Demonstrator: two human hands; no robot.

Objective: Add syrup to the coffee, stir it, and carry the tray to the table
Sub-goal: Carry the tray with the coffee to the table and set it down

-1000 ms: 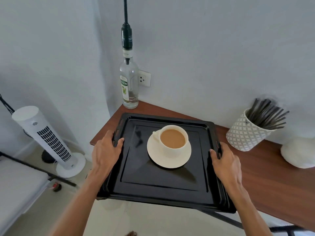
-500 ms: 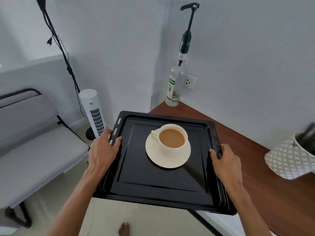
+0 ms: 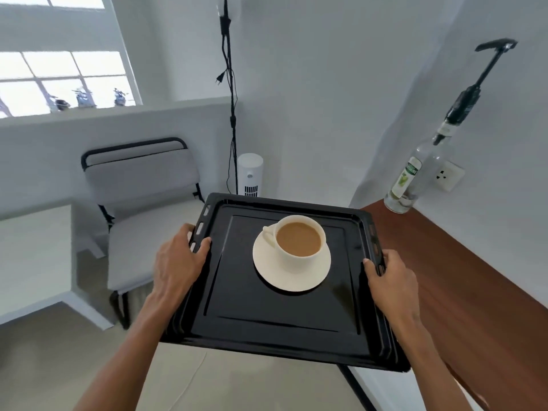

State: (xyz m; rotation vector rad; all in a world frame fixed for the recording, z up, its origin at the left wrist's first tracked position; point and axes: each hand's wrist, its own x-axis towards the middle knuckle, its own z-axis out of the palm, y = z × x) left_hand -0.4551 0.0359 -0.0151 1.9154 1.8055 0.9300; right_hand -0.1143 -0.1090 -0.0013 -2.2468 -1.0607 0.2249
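I hold a black tray (image 3: 267,321) in the air, off the wooden counter (image 3: 462,280). My left hand (image 3: 178,262) grips its left rim and my right hand (image 3: 391,280) grips its right rim. On the tray stands a white cup (image 3: 299,243) of milky coffee on a white saucer (image 3: 296,280), a little right of the middle. The clear syrup bottle (image 3: 415,179) with a tall black pump stands at the counter's far corner by the wall.
A grey folding chair (image 3: 142,209) stands ahead on the left, with a white table (image 3: 32,256) at the far left. A white tower fan (image 3: 250,176) and hanging black cables (image 3: 229,99) are by the far wall. A wall socket (image 3: 447,175) sits behind the bottle.
The view has swung left with the tray. The counter and bottle have slid to the right, the straw holder has left the view, and the chair and white table have come in.
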